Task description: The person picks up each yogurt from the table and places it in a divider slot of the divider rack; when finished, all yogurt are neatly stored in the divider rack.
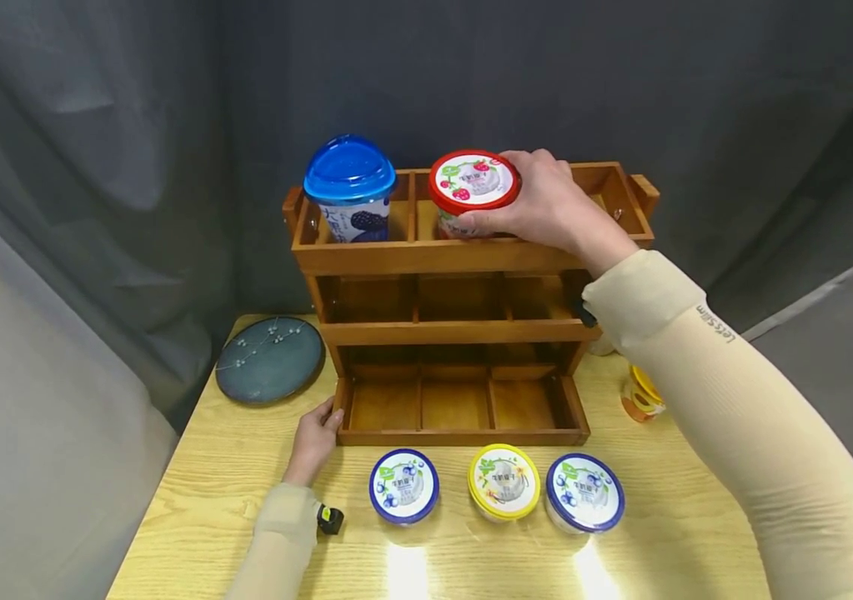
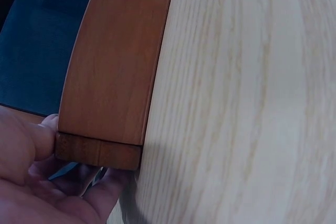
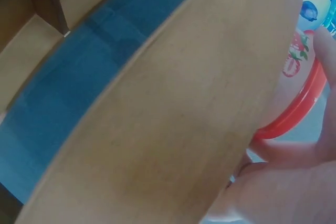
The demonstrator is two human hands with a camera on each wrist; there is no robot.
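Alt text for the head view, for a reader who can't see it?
A person's right hand holds a red-lidded tub at the top tier of a wooden shelf, beside a tall blue-lidded cup; the left hand grips the shelf's lower left corner. In front on the table, a yellow-lidded tub stands between two blue-lidded tubs.

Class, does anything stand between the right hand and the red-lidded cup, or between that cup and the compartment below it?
Nothing visible does: the right hand grips the red-lidded cup, and no obstacle shows in the compartment, partly hidden. The blue dome-lidded cup stands left, beyond a wooden divider.
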